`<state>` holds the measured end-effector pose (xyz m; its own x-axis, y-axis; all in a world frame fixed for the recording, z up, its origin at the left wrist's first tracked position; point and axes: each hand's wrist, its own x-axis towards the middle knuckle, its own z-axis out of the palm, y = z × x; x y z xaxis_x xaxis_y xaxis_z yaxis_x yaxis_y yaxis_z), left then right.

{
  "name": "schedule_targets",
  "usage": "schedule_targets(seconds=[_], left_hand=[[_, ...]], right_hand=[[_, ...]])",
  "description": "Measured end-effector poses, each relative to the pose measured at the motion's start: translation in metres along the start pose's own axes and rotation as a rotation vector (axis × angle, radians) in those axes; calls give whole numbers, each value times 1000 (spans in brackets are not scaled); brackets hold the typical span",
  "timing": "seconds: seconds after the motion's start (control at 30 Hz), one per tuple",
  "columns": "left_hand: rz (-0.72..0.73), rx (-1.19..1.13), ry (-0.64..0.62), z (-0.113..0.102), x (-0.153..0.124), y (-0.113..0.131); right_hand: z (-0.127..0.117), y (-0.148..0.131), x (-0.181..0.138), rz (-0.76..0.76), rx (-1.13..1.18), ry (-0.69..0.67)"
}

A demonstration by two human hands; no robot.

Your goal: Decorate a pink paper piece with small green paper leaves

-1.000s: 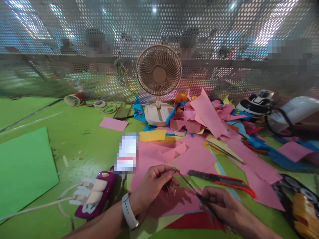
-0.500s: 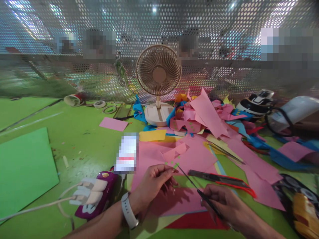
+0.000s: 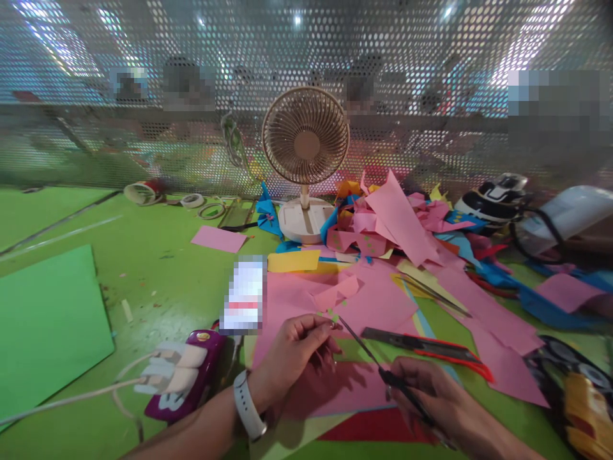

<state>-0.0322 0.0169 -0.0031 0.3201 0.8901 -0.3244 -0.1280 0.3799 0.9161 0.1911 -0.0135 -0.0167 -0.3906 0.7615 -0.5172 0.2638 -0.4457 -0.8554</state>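
My left hand (image 3: 304, 345), with a white watch band on its wrist, is closed in a pinch above pink paper (image 3: 345, 390). Whatever lies between thumb and forefinger is too small to make out. Close by its fingertips are small green paper bits (image 3: 342, 304). My right hand (image 3: 426, 386) is wrapped round a slim black-handled tool (image 3: 402, 386) with a thin, dark metal tip. That tip points up and left, ending just right of the left fingertips. Just beyond the right hand lies a red-and-black utility knife (image 3: 431, 348).
A fan (image 3: 305, 147) stands at the back beside heaped paper scraps (image 3: 397, 217). On the left are a phone (image 3: 243, 295), a purple power strip (image 3: 191, 370) with plugs and cords, and a green sheet (image 3: 52, 326). Long metal tweezers (image 3: 435, 291) lie at right. A perforated screen (image 3: 407, 83) rises behind.
The slim tool has tilted slightly in my right hand, its tip staying near the left fingertips. My left hand has barely moved and keeps its pinch.
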Motion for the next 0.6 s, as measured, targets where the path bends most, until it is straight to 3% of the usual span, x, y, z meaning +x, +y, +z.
schedule_targets(seconds=[0.6], left_hand=[[-50, -82, -14, 1, 0, -2]], right_hand=[[3, -2, -1, -25, 24, -23]])
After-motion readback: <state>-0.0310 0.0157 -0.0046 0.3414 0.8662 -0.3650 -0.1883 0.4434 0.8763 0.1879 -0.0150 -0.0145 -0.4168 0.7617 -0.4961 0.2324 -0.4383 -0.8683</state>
